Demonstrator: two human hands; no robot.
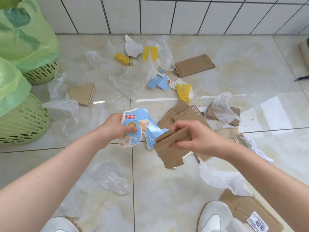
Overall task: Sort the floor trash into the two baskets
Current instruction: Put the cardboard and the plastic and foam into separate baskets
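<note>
my left hand (pixel 117 127) is curled around a torn blue and white printed carton piece (pixel 133 128), thumb pressed across its front, holding it up over the pale glossy floor tiles (pixel 167 190). my right hand (pixel 194 136) is closed on a folded brown corrugated cardboard scrap (pixel 170 151), fingers on top, and the scrap's edge touches the carton. taking that carton as the landmark: to its left stand two green slotted plastic baskets lined with light green bags, the near one (pixel 21 126) close by and the far one (pixel 41 72) beyond it against the white tiled wall. beyond the carton lie a smaller torn blue carton piece (pixel 160 81), three yellow foam net sleeves (pixel 184 92), crumpled clear plastic film (pixel 132 79) and a flat brown cardboard sheet (pixel 194 65). just right of the carton, under my right hand, sits a taped cardboard pile (pixel 185 113). below it are more film (pixel 112 178) and my two white shoes (pixel 215 215).
</note>
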